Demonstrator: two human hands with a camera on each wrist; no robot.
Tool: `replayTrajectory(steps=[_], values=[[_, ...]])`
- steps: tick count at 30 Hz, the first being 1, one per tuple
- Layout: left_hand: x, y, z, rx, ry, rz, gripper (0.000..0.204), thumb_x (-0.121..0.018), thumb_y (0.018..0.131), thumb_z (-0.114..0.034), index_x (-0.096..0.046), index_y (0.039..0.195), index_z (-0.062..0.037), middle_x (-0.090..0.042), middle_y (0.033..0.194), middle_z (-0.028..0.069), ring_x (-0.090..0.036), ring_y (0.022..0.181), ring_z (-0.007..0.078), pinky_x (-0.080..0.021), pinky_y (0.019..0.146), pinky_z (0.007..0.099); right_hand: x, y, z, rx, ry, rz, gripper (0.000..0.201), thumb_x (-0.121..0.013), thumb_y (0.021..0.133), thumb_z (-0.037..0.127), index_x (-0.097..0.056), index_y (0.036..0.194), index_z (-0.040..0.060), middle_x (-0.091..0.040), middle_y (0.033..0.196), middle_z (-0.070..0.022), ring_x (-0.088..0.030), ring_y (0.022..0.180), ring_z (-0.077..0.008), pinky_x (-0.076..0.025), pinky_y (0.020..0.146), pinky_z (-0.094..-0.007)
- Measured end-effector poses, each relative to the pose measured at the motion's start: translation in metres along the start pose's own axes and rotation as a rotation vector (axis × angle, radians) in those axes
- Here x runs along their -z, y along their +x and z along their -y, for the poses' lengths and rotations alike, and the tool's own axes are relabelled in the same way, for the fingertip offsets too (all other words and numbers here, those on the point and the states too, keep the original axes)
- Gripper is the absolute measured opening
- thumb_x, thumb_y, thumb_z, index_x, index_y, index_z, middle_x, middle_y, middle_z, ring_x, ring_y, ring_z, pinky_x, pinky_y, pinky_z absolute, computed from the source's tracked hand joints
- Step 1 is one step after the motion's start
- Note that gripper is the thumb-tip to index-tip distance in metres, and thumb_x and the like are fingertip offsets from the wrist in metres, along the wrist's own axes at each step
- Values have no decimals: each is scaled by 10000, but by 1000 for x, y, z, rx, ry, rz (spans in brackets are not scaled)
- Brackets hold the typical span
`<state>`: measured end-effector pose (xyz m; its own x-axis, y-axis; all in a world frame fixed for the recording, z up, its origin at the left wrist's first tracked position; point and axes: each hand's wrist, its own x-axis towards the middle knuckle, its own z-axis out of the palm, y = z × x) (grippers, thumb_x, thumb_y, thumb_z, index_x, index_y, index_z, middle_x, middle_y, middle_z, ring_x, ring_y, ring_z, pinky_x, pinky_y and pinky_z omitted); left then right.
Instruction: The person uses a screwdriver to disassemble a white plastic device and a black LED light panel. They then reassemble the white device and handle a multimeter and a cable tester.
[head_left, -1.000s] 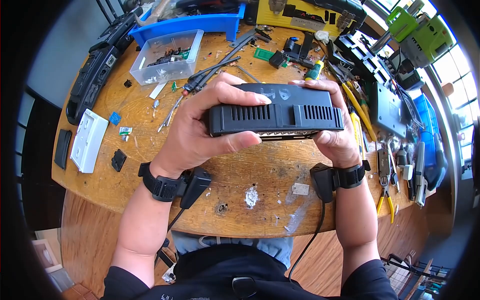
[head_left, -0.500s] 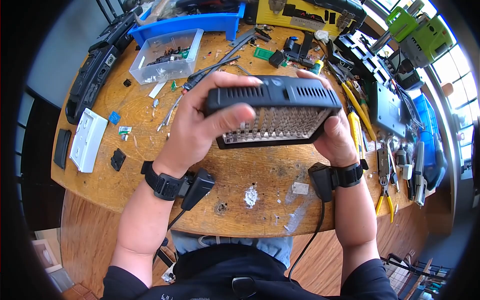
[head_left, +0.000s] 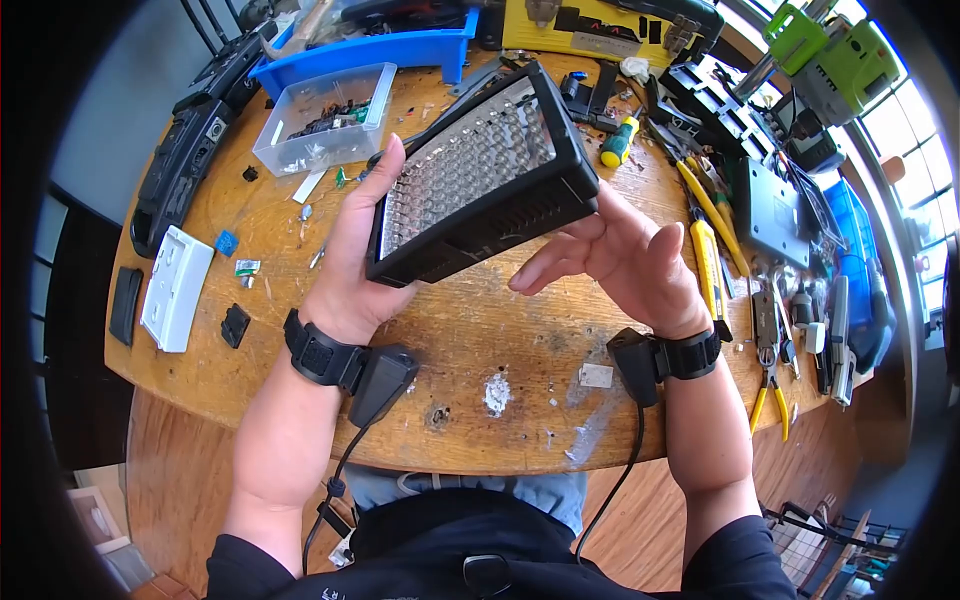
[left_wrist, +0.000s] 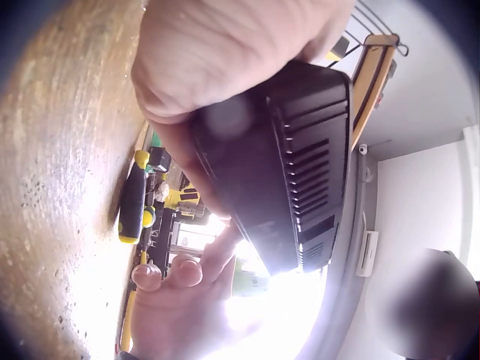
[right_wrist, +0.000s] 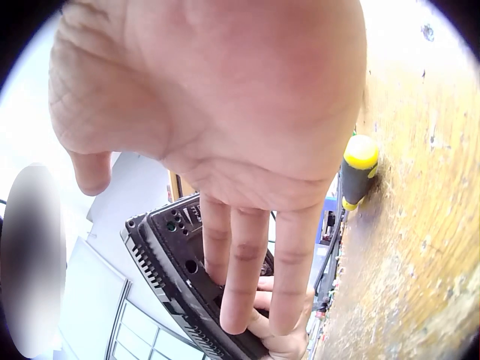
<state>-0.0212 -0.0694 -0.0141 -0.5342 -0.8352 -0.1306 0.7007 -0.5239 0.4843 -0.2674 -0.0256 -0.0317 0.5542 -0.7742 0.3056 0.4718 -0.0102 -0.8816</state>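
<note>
A black LED light panel (head_left: 470,165) with rows of clear lenses and slotted vents is raised above the bench, tilted with its lens face towards the head camera. My left hand (head_left: 350,262) grips its lower left end, thumb along the lens-side edge and the other fingers behind the housing. The right hand (head_left: 640,255) is spread beside the panel's right end, palm up, with fairly straight fingers. In the right wrist view those fingers (right_wrist: 246,259) overlap the panel's back, which has a round hole and small sockets. The vented side (left_wrist: 311,176) faces the left wrist camera.
Around the wooden bench (head_left: 500,340) lie a green-yellow screwdriver (head_left: 620,143), yellow-handled pliers (head_left: 768,375) and a white plastic shell (head_left: 178,288). Behind stand a clear box of parts (head_left: 325,120), a blue bin (head_left: 370,50) and a yellow toolbox (head_left: 600,30). A green drill (head_left: 835,75) is at right.
The panel has turned from vented edge up to lens face up, its right end swinging away and up. The right hand has let go of its end; the left still holds on.
</note>
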Motion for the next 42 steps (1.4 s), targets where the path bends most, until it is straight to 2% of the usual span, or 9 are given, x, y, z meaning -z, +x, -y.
replayTrajectory(steps=[5,13,16,20,23,29,32,35,42], values=[[5,3,-1,46,-25,-10,442,-553,950,-370,-557,1199,-6,-654,1128,156,-656,990,242,-529,888,369,2,-2,-4,62,43,33,873,-550,864,597,-144,1524,195,-503,1370,-131,-612,1048,-416,-496,869,-483],[-6,3,5,-36,84,-31,480,-504,972,-387,-526,1234,14,-643,1141,156,-661,983,224,-538,879,350,0,3,4,-59,-106,-103,913,-471,873,651,-203,1470,14,-579,1185,-182,-678,911,-298,-550,779,-372],[-11,2,10,-86,203,-46,510,-485,973,-421,-524,1232,17,-644,1131,155,-669,965,198,-554,846,319,-2,2,5,-125,-96,-164,882,-475,878,643,-236,1447,13,-592,1161,-172,-687,846,-278,-563,732,-363],[-11,0,10,-108,314,-120,562,-478,958,-486,-543,1199,18,-654,1108,146,-677,950,185,-570,812,303,-16,7,20,-327,-212,-373,646,-501,948,472,-368,1359,-8,-608,1110,-155,-688,762,-227,-571,665,-323],[-9,1,9,-93,314,-114,585,-473,951,-511,-545,1197,15,-659,1099,139,-677,945,180,-567,818,300,-15,9,17,-318,-167,-405,530,-500,954,397,-440,1281,-16,-628,1041,-145,-683,737,-212,-570,627,-309],[-9,-1,9,-62,356,-145,643,-436,943,-565,-530,1213,10,-653,1113,128,-664,976,157,-560,831,283,-15,10,15,-276,-174,-480,529,-384,980,438,-559,1104,-46,-678,871,-194,-677,660,-272,-555,555,-354],[-15,-3,9,-64,320,-44,662,-438,940,-570,-495,1250,12,-631,1155,135,-650,1017,170,-560,858,318,-8,10,15,-232,-74,-496,552,-372,974,465,-570,1074,-41,-679,805,-194,-670,623,-276,-553,570,-350],[-21,-5,12,-74,360,105,675,-499,925,-547,-430,1318,-3,-570,1244,168,-609,1104,239,-544,900,460,-3,9,14,-208,-27,-544,585,-380,954,504,-603,994,-35,-675,755,-181,-660,593,-264,-554,566,-352],[-21,-9,10,19,392,189,648,-572,917,-468,-388,1337,-10,-577,1222,196,-646,1030,300,-564,861,456,-1,10,13,-205,17,-561,628,-382,935,552,-624,982,-26,-679,747,-165,-659,590,-241,-556,566,-356]])
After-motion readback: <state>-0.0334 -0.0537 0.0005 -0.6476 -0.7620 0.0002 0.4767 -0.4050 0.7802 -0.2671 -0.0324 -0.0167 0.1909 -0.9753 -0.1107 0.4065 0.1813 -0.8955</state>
